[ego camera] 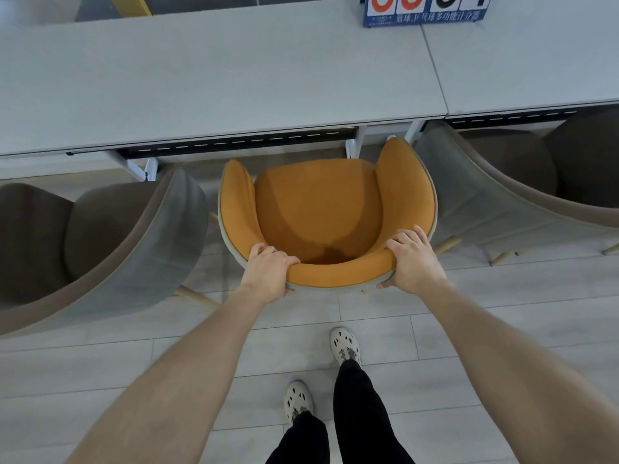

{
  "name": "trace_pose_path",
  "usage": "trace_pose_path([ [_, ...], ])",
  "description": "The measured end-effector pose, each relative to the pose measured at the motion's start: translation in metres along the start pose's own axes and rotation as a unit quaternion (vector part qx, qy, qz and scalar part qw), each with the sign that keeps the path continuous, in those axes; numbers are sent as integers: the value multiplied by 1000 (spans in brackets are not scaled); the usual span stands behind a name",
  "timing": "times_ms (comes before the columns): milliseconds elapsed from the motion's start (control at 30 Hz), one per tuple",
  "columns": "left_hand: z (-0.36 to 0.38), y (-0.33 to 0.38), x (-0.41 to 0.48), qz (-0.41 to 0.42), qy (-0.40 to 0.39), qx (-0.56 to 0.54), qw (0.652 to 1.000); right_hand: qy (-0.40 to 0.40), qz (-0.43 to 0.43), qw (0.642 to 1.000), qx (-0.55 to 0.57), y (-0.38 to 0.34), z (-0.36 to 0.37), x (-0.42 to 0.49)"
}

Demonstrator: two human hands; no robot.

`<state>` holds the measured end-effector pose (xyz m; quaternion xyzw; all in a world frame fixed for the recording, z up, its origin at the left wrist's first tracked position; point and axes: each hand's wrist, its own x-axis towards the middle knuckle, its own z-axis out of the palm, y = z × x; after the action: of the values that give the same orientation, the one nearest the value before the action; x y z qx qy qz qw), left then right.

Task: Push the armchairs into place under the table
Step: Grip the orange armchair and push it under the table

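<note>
An orange armchair (pixel 318 209) with a grey outer shell stands in front of the long grey table (pixel 217 82), its armrest tips near the table's front edge. My left hand (pixel 269 271) grips the left part of the backrest rim, fingers curled over the top. My right hand (pixel 413 259) grips the right part of the same rim, thumb under the back. The seat faces the table, and the chair's legs are mostly hidden beneath it.
A brown and grey armchair (pixel 100 242) stands close on the left, another (pixel 509 189) on the right, partly under a second table (pixel 536 61). A blue scoreboard (pixel 425 11) stands on the table's far side. My feet (pixel 345 346) are on the pale plank floor.
</note>
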<state>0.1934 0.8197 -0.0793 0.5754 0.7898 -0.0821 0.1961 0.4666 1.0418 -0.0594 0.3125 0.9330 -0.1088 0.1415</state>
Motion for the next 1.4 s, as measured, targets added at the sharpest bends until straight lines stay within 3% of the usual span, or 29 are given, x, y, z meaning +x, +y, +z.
trace_pose_path([
  [1400,-2,0,-8,-4,-10,7,1000,-1,1,1000,-18,-2,7,0],
])
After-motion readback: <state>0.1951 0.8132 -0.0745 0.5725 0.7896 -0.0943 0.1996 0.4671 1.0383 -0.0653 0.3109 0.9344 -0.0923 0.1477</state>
